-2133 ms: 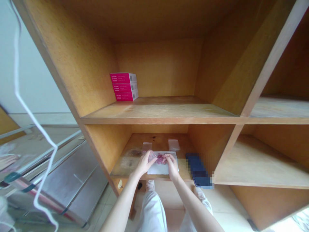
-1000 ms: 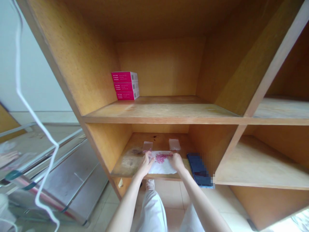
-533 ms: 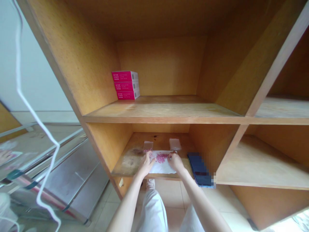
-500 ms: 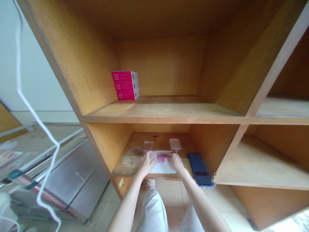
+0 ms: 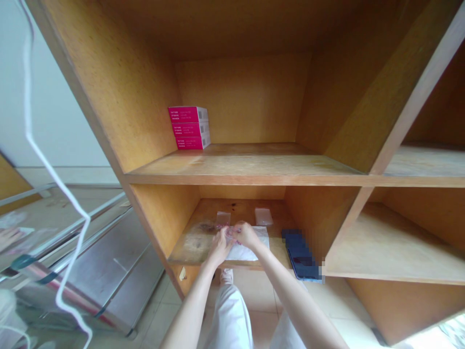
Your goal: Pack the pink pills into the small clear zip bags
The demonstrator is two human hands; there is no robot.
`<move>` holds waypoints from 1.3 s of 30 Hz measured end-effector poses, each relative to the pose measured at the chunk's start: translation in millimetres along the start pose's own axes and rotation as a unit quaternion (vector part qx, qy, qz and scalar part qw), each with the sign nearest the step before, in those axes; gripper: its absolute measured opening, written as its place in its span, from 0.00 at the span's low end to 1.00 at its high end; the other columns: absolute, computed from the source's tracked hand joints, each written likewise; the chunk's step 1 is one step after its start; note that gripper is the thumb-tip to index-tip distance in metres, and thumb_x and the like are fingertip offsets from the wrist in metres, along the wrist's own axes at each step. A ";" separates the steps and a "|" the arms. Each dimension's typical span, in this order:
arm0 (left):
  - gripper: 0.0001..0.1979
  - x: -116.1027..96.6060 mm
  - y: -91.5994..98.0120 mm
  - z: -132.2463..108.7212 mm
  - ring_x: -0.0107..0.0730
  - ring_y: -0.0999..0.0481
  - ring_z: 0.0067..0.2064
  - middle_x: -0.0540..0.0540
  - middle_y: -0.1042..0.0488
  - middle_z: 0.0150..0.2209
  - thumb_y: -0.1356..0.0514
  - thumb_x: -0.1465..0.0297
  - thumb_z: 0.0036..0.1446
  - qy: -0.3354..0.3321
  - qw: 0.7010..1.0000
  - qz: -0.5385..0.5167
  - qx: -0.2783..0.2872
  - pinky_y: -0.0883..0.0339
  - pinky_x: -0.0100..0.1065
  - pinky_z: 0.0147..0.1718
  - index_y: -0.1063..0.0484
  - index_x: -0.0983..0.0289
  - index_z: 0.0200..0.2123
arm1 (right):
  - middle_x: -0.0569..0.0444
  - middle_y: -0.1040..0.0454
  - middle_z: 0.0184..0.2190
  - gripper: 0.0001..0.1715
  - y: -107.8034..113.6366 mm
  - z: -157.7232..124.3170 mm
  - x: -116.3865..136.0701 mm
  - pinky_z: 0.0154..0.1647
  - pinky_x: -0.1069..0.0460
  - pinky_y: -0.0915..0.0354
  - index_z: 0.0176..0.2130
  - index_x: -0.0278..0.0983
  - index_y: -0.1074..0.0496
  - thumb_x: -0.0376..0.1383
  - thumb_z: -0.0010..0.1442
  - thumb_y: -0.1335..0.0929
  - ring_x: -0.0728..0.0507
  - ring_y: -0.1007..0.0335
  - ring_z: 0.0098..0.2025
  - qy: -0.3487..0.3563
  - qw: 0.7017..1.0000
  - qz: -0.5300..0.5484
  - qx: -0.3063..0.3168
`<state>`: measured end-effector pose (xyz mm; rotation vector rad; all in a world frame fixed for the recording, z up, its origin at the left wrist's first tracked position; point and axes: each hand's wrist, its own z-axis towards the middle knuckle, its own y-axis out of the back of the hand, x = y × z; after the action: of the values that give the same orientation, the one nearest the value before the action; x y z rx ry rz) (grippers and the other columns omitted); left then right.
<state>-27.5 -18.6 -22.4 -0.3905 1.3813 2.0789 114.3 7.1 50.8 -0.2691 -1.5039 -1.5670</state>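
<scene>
On the lower shelf a white sheet (image 5: pixel 262 237) lies flat, with small pink beads (image 5: pixel 238 243) on it, mostly covered by my hands. My left hand (image 5: pixel 220 248) rests at the sheet's left edge, its fingers closed; what they grip is too small to tell. Over the sheet, my right hand (image 5: pixel 245 234) is closed in a pinch right beside my left fingertips, its contents hidden. Just behind the left hand is a small clear bag (image 5: pixel 223 218) with pink beads near its bottom. A second small clear bag (image 5: pixel 263 216) lies behind the sheet to the right.
A dark phone (image 5: pixel 304 259) lies at the lower shelf's right side, partly pixelated. Three stacked pink boxes (image 5: pixel 188 128) stand on the upper shelf (image 5: pixel 247 160). At the left are a metal-framed cart (image 5: pixel 105 271), a white cable (image 5: pixel 54 174) and another person's hand (image 5: pixel 10 237).
My right hand has moved left from the right of the bead pile to my left fingertips, now covering most of the beads. The left hand has barely moved.
</scene>
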 end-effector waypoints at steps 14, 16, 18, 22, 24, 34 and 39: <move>0.31 5.2 -3.4 0.1 0.40 0.41 0.56 0.65 0.41 0.55 0.49 0.59 0.53 0.008 0.999 -0.048 0.022 0.46 0.44 0.52 0.53 0.65 0.57 | 0.60 0.37 0.10 0.13 7.8 4.7 1.7 0.17 0.60 0.48 0.21 0.33 0.29 0.30 0.48 0.40 0.55 0.45 0.13 0.006 0.998 0.014 0.064; 0.31 5.8 -3.5 0.0 0.41 0.42 0.57 0.66 0.41 0.55 0.49 0.59 0.54 0.010 0.998 -0.049 0.031 0.46 0.44 0.53 0.54 0.66 0.57 | 0.59 0.34 0.12 0.12 9.9 4.8 2.7 0.17 0.60 0.48 0.23 0.32 0.28 0.28 0.46 0.40 0.55 0.43 0.14 -0.002 0.998 0.014 0.069; 0.31 5.9 -3.4 -0.1 0.41 0.42 0.57 0.65 0.40 0.54 0.49 0.59 0.54 0.008 0.998 -0.051 0.039 0.46 0.45 0.53 0.54 0.65 0.58 | 0.58 0.33 0.14 0.12 11.5 4.8 2.3 0.17 0.60 0.48 0.25 0.32 0.27 0.28 0.46 0.40 0.54 0.42 0.15 -0.010 0.997 0.016 0.069; 0.28 5.9 -3.6 0.2 0.41 0.42 0.57 0.63 0.40 0.54 0.50 0.60 0.55 0.012 0.997 -0.059 0.039 0.47 0.44 0.53 0.52 0.63 0.57 | 0.56 0.29 0.17 0.13 10.9 5.7 -3.0 0.18 0.60 0.45 0.28 0.32 0.26 0.28 0.47 0.39 0.53 0.38 0.17 -0.022 0.997 0.028 0.073; 0.27 6.0 -3.9 0.6 0.40 0.42 0.56 0.63 0.40 0.54 0.51 0.60 0.55 0.017 0.997 -0.067 0.032 0.47 0.44 0.53 0.51 0.63 0.56 | 0.55 0.26 0.22 0.13 10.4 6.8 -7.2 0.22 0.60 0.43 0.30 0.33 0.26 0.28 0.48 0.39 0.52 0.35 0.20 -0.004 0.997 0.043 0.067; 0.24 4.7 -4.3 1.5 0.36 0.35 0.50 0.60 0.36 0.51 0.50 0.62 0.55 0.034 0.994 -0.104 0.001 0.44 0.42 0.51 0.48 0.62 0.54 | 0.49 0.25 0.31 0.15 26.4 6.3 -56.2 0.32 0.58 0.41 0.31 0.33 0.27 0.23 0.48 0.39 0.48 0.31 0.34 -0.103 0.990 -0.093 -0.020; 0.25 7.1 -5.5 1.5 0.36 0.35 0.50 0.61 0.36 0.51 0.49 0.61 0.54 0.035 0.995 -0.097 0.004 0.44 0.42 0.51 0.49 0.63 0.53 | 0.46 0.25 0.31 0.12 25.1 -1.4 -74.4 0.31 0.57 0.43 0.29 0.31 0.27 0.24 0.48 0.38 0.46 0.31 0.34 -0.122 0.975 -0.183 0.020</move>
<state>-29.4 -13.5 -29.7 -0.5755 1.3348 1.9179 174.3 43.6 15.4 -0.1726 -1.8549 -1.8413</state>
